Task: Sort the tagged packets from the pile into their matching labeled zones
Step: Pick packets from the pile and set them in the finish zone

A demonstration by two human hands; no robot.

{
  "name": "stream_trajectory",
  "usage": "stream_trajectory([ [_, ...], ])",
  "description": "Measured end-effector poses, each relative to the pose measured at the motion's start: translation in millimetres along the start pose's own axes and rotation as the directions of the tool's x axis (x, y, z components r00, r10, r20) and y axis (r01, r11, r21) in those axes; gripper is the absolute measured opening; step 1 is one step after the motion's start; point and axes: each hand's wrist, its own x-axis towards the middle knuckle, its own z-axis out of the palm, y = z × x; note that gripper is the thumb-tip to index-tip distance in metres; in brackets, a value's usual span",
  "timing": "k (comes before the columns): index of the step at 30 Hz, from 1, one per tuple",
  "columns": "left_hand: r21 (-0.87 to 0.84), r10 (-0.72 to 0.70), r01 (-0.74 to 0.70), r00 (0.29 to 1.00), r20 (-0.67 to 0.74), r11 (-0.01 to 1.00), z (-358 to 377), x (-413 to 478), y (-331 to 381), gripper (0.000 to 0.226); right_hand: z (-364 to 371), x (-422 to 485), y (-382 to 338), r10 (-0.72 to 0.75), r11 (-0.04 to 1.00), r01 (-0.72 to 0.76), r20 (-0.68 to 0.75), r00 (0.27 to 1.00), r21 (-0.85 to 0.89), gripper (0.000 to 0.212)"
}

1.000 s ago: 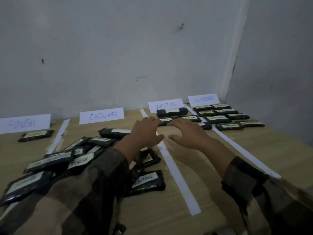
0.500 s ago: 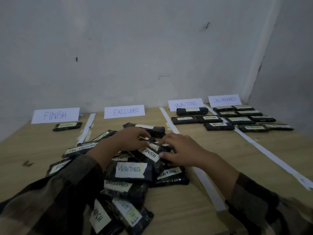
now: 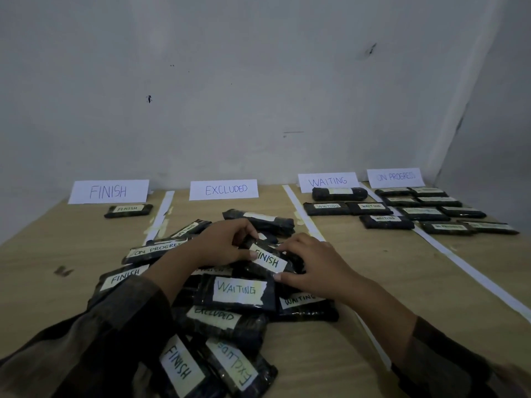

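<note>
black packets lay in a big pile on the bench, so most of the sorting was left to do. one packet sat by the finish sign, four by the waiting sign, and more by the on progress sign. the pile sat in front of the excluded sign. fingers of my left hand and right hand pinched a packet tagged finish on top of the pile. other tags read waiting, excluded and on progress.

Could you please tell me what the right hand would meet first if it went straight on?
The FINISH-tagged packet, which the right hand holds; beyond it, probably the left hand, though depth is unclear.
</note>
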Motion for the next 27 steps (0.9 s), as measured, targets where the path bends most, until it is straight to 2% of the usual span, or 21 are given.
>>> stream_trajectory([
  [6,-0.179,-0.033,0.009,0.991,-0.131,0.984,-8.0,-0.9,-2.2,0.03,0.6,9.1,-7.8,-0.045,0.981,0.028,-0.083,0.996,-0.191,0.09],
  [11,-0.208,-0.037,0.001,0.985,-0.17,0.978,-20.5,-2.2,-3.5,0.03,-6.1,24.7,-11.3,-0.09,0.969,0.059,-0.122,0.988,-0.24,0.088],
  [18,-0.16,-0.098,0.056,0.959,-0.267,0.986,-45.7,-18.6,-27.3,0.045,-22.9,64.0,-26.2,-0.137,0.963,0.103,-0.121,0.983,-0.251,0.084],
  [27,0.083,-0.185,0.244,0.881,-0.436,0.966,-90.9,-65.5,-97.1,0.047,-16.7,139.8,-72.9,-0.21,0.94,0.189,-0.046,0.977,-0.283,0.083],
])
